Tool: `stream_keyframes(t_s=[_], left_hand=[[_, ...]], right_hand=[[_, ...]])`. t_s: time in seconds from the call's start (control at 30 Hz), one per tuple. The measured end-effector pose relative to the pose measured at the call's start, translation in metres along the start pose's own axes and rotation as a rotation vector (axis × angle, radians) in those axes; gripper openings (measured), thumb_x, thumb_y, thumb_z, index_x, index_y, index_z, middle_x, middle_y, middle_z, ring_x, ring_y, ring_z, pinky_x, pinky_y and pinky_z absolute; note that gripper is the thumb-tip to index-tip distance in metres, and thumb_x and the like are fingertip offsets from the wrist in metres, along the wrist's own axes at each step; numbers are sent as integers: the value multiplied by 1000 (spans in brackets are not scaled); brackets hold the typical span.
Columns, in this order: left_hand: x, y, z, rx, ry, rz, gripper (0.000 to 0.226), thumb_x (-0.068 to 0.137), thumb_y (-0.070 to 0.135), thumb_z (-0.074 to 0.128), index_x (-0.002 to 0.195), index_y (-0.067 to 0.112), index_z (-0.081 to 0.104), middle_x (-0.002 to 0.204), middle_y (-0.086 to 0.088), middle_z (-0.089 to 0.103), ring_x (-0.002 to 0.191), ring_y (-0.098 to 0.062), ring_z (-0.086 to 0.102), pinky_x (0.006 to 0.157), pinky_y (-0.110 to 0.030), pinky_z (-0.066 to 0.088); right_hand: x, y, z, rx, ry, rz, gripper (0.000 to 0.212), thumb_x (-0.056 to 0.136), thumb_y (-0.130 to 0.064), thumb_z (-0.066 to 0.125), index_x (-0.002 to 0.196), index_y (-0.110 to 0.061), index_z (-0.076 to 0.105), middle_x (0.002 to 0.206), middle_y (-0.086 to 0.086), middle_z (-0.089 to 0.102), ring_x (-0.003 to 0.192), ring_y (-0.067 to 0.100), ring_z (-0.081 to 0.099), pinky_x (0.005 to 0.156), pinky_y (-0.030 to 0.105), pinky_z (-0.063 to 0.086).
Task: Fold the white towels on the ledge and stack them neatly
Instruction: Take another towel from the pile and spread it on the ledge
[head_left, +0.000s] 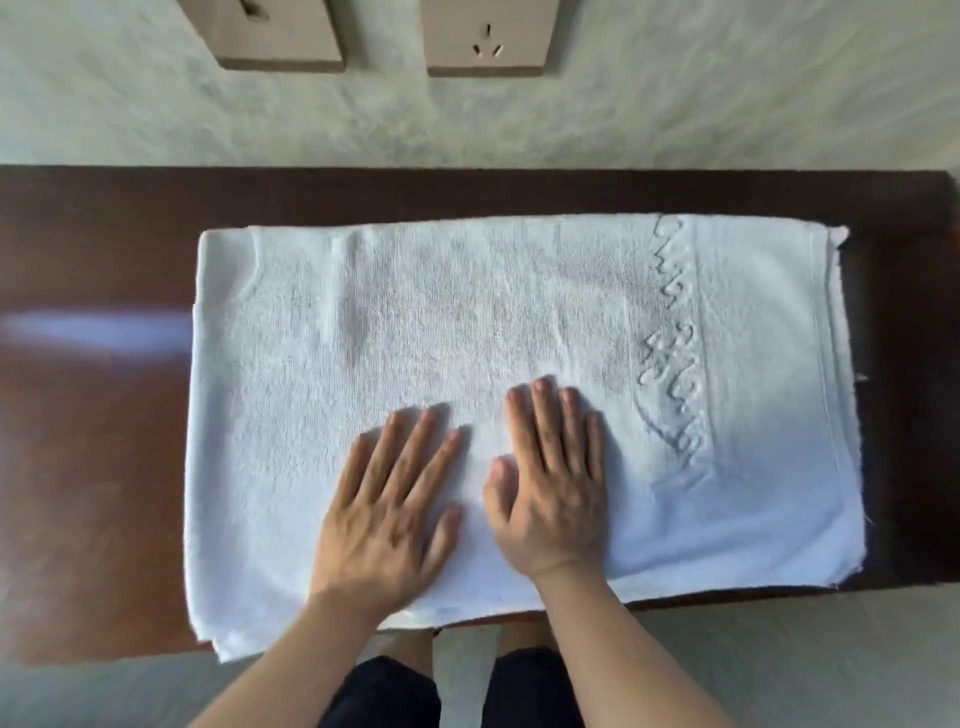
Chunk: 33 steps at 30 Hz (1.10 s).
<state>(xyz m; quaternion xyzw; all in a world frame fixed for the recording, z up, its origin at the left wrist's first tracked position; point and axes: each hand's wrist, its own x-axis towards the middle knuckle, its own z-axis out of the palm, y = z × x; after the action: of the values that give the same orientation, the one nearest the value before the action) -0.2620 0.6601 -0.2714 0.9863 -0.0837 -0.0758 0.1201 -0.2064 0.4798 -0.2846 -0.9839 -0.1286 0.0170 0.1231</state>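
A white towel (467, 312) lies folded flat across the dark brown wooden ledge (93, 415), its near edge hanging slightly over the front at the lower left. A raised woven pattern runs down its right part. My left hand (387, 509) lies palm down on the towel's near middle, fingers straight and spread. My right hand (553, 483) lies flat beside it, fingers together and pointing away from me. Both hands press on the cloth and grip nothing.
Behind the ledge is a pale textured wall with two beige socket plates (488, 36) at the top. Bare ledge shows left of the towel and in a narrow strip (909, 364) on the right. My dark trousers (384, 696) show below the front edge.
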Motion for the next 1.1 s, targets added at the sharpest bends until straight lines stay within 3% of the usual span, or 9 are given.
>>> stream_keyframes(t_s=[0.13, 0.23, 0.4, 0.57, 0.7, 0.8, 0.87, 0.9, 1.1], left_hand=[[4, 0, 3, 40, -70, 14, 68, 100, 49, 31, 161, 24, 14, 170, -2, 5, 156, -28, 4, 125, -51, 9], [5, 4, 6, -1, -19, -22, 65, 101, 49, 28, 161, 23, 19, 169, -4, 9, 156, -29, 6, 124, -53, 11], [40, 51, 13, -133, 48, -16, 61, 105, 40, 25, 159, 12, 26, 167, -14, 15, 155, -31, 9, 124, -52, 15], [53, 73, 26, 7, -6, 39, 67, 105, 49, 32, 162, 20, 10, 170, -4, 3, 156, -26, -1, 126, -49, 7], [51, 77, 25, 10, 14, -15, 67, 105, 50, 30, 162, 22, 8, 170, -2, 3, 156, -26, -3, 126, -49, 5], [67, 105, 28, -55, 56, 0, 67, 104, 49, 29, 160, 15, 19, 169, -7, 11, 156, -29, 3, 126, -48, 7], [82, 126, 32, -50, 40, 100, 65, 105, 47, 30, 161, 16, 19, 168, -7, 12, 156, -28, 4, 126, -48, 8], [88, 134, 35, -26, 21, 138, 64, 105, 47, 29, 161, 19, 17, 169, -7, 10, 156, -28, 3, 126, -49, 9], [119, 172, 40, -32, -27, 148, 66, 106, 51, 25, 162, 21, 9, 169, -9, 1, 156, -29, -5, 127, -47, 1]], right_hand=[[-3, 1, 2, 4, 4, 1, 63, 98, -35, 39, 158, -15, 30, 166, 10, 21, 155, 32, 13, 122, 57, 19], [-2, 0, 3, 26, 7, 4, 60, 102, -35, 36, 158, -15, 30, 166, 8, 21, 155, 30, 13, 123, 55, 17], [9, 9, -7, 342, 197, 79, 43, 103, -18, 42, 142, -7, 55, 146, 11, 55, 141, 30, 45, 115, 55, 34], [5, 88, -23, -132, -52, 8, 55, 105, -50, 26, 158, -37, 27, 168, 0, 18, 156, 25, 13, 123, 57, 11], [-1, 130, -39, -88, -85, 482, 62, 101, -56, 9, 161, -37, 5, 169, 1, -5, 156, 25, -8, 123, 59, 1], [-6, 118, -43, -62, -97, 253, 63, 103, -52, 21, 161, -32, 11, 170, 2, 2, 156, 28, -2, 124, 57, -3], [-15, 127, -40, -114, -147, 21, 61, 104, -49, 26, 161, -30, 17, 170, 5, 5, 156, 30, 0, 124, 57, 3], [-18, 141, -40, -129, -160, 9, 61, 104, -50, 24, 161, -30, 16, 170, 5, 4, 156, 29, -1, 125, 57, 5], [-31, 218, -64, -95, -123, 563, 65, 101, -56, 16, 161, -33, 8, 170, 1, 0, 156, 23, 1, 123, 57, 5]])
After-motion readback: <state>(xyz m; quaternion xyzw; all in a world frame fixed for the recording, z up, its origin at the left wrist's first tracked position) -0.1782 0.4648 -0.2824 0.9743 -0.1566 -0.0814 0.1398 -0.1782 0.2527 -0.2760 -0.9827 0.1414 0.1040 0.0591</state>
